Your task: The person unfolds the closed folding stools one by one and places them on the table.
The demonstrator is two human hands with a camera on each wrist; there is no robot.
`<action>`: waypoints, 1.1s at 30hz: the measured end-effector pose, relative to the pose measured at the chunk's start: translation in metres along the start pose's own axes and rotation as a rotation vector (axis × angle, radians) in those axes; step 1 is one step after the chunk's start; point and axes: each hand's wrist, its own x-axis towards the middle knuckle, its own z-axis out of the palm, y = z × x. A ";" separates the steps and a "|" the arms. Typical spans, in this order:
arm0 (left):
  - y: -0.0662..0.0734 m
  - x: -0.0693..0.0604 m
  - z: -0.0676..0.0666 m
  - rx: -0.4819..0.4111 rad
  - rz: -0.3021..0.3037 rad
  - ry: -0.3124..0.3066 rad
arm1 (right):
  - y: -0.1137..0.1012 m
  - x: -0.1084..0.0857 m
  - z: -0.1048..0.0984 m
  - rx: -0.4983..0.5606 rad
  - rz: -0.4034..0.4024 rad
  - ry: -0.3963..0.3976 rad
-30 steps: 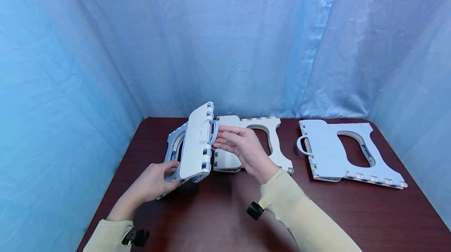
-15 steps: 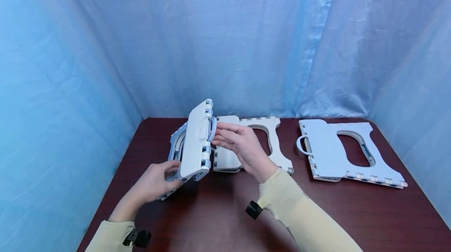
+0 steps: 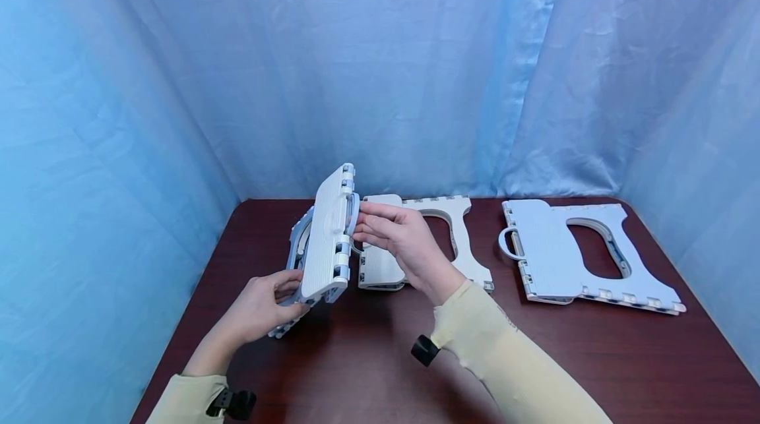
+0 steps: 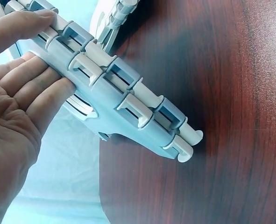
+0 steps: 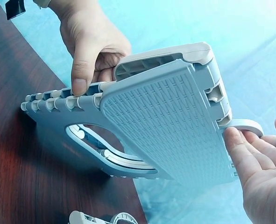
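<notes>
Pale yellow sleeves [image 3: 495, 348] showing nearest, thin knit-looking cloth, small black device [image 3: 240, 404] sitting at each cuff. Tabletop [image 3: 368, 364] running underneath, dark reddish-brown wood grain, semi-gloss, rounded far corners. Left hand [image 3: 261, 305] gripping the folded stool [image 3: 326, 233] at its toothed hinge edge, thumb pressing on one side, fingers curling against the other. Stool is leaning tilted over the left part of the tabletop, top panel standing up steeply; can't tell if its foot end is touching the wood. Hard whitish-blue plastic, panel showing a woven, ridged texture, leg frame having a big rounded cutout, hinge knuckles lining the edges in alternating light and bluish blocks. Right hand [image 3: 406, 239] reaching to the curved loop handle [image 5: 245, 124] on the panel's edge, fingers staying mostly straight, tips touching the loop, not wrapping it. Just behind, second stool [image 3: 382, 256] lying flat, white, partly covered by that hand. Third stool [image 3: 549, 252] lying flat well to the right, its loop pointing left. Light blue curtain [image 3: 368, 74] hanging behind, satiny, softly creased.
</notes>
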 end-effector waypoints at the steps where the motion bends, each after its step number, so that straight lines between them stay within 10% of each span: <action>1: 0.000 0.000 0.000 -0.010 -0.002 0.000 | -0.001 0.000 0.001 0.001 0.000 -0.002; 33: 0.006 0.009 0.019 -0.176 0.013 0.030 | -0.016 0.000 0.014 -0.035 -0.096 -0.014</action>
